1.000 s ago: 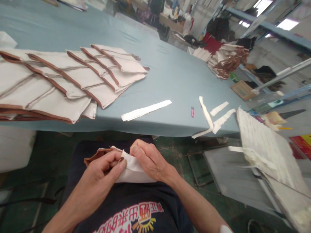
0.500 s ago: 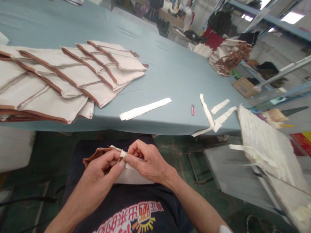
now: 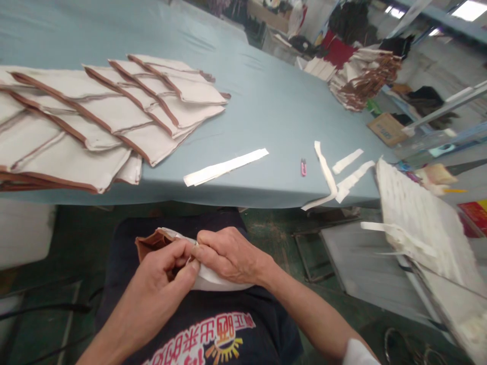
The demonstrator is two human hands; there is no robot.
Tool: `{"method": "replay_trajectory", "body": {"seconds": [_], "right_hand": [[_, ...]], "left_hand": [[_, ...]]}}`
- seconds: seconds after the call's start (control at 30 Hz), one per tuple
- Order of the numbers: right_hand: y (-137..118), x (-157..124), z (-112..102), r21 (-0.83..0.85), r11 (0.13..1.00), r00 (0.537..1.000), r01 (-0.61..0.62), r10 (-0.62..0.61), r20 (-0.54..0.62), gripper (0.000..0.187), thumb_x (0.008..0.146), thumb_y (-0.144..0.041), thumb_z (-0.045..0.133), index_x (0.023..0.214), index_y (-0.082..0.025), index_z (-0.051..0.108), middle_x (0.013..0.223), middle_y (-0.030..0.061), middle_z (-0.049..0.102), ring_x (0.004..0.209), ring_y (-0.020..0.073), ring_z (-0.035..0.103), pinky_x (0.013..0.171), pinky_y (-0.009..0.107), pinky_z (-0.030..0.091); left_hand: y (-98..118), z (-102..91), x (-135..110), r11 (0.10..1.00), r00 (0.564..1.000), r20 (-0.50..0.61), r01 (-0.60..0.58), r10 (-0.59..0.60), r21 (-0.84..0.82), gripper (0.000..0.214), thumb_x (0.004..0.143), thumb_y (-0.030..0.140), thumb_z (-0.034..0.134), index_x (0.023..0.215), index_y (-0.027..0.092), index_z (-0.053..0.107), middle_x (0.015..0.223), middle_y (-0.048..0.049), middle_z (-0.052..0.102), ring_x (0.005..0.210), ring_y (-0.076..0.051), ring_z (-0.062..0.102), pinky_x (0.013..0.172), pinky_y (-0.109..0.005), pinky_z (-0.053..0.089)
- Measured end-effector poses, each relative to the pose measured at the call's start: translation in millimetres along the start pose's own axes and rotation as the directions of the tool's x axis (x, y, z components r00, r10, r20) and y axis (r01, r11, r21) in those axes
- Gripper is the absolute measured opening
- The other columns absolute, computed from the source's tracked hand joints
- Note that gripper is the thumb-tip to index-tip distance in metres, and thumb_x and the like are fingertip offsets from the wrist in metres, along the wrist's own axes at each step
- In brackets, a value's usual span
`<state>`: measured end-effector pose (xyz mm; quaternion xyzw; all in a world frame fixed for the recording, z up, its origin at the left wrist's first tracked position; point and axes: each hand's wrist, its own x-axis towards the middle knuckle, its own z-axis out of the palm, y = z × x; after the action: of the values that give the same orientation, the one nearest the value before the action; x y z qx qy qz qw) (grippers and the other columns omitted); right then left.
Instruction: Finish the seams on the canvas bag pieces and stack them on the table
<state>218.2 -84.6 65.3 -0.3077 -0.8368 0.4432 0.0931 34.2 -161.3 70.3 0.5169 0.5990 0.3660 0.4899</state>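
A cream cloth piece with brown trim lies bunched on my lap, below the table's front edge. My left hand pinches its edge with thumb and fingers closed. My right hand is curled over the same cloth, fingertips meeting my left hand's at the fold. The part of the cloth under both hands is hidden.
On the blue-grey table a fanned stack of finished cream pieces with brown trim lies at the left. A long white strip, a small pink object and several short strips lie near the front edge. A white bundle stands at the right.
My right fingers have shifted from a raised pinch to lying curled flat over the cloth. The view has tilted down slightly. The cloth stays on my lap.
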Motion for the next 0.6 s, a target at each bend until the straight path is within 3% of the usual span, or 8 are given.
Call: {"method": "replay_trajectory", "body": {"seconds": [0.1,0.3,0.4,0.5,0.6], "right_hand": [[-1.2,0.0,-0.6,-0.065,0.997,0.999,0.045,-0.044,0.024,0.034,0.117,-0.033,0.047,0.085,-0.024,0.048,0.076,-0.0049,0.044,0.067,0.0135,0.039,0.067,0.03,0.027],[-7.0,-0.8,6.7,-0.229,0.973,1.0,0.017,-0.017,0.003,0.03,0.116,-0.027,0.044,0.089,-0.022,0.056,0.073,-0.0052,0.042,0.063,0.0149,0.036,0.062,0.032,0.022],[-8.3,-0.5,8.7,-0.293,0.956,1.0,0.029,-0.025,0.016,0.032,0.116,-0.025,0.043,0.089,-0.022,0.061,0.072,-0.0039,0.046,0.061,0.016,0.035,0.06,0.033,0.02],[-6.1,2.3,6.7,-0.204,0.978,1.0,0.03,-0.028,0.014,0.038,0.118,-0.031,0.044,0.085,-0.022,0.06,0.071,-0.0031,0.048,0.062,0.0153,0.039,0.062,0.032,0.023],[-2.6,8.5,5.3,0.051,0.998,0.999,0.022,-0.023,0.03,0.045,0.117,-0.045,0.046,0.079,-0.023,0.055,0.069,-0.003,0.047,0.063,0.0144,0.042,0.064,0.031,0.027]], "left_hand": [[-1.0,1.5,-4.9,1.0,1.0,-0.004,0.013,-0.013,0.008,0.029,0.093,0.044,0.063,0.073,0.025,0.071,0.064,0.0025,0.068,0.058,-0.018,0.058,0.053,-0.026,0.045],[10.0,-0.5,-13.4,0.995,0.996,0.024,0.09,-0.089,-0.036,0.026,0.095,0.041,0.057,0.077,0.026,0.067,0.073,0.0035,0.068,0.069,-0.019,0.062,0.064,-0.029,0.048],[5.0,-1.4,-15.5,0.996,0.994,0.057,0.092,-0.092,-0.005,0.026,0.098,0.041,0.052,0.086,0.026,0.07,0.077,0.0033,0.071,0.073,-0.021,0.065,0.066,-0.03,0.05],[-4.8,-1.4,-16.3,0.999,0.995,0.089,0.04,-0.04,0.004,0.026,0.098,0.042,0.054,0.089,0.026,0.071,0.079,0.0028,0.073,0.072,-0.021,0.066,0.065,-0.031,0.051],[-10.1,-0.9,-14.4,1.0,0.999,0.034,0.028,-0.028,-0.01,0.026,0.096,0.041,0.054,0.079,0.027,0.067,0.074,0.0025,0.069,0.071,-0.022,0.064,0.064,-0.031,0.052]]}}
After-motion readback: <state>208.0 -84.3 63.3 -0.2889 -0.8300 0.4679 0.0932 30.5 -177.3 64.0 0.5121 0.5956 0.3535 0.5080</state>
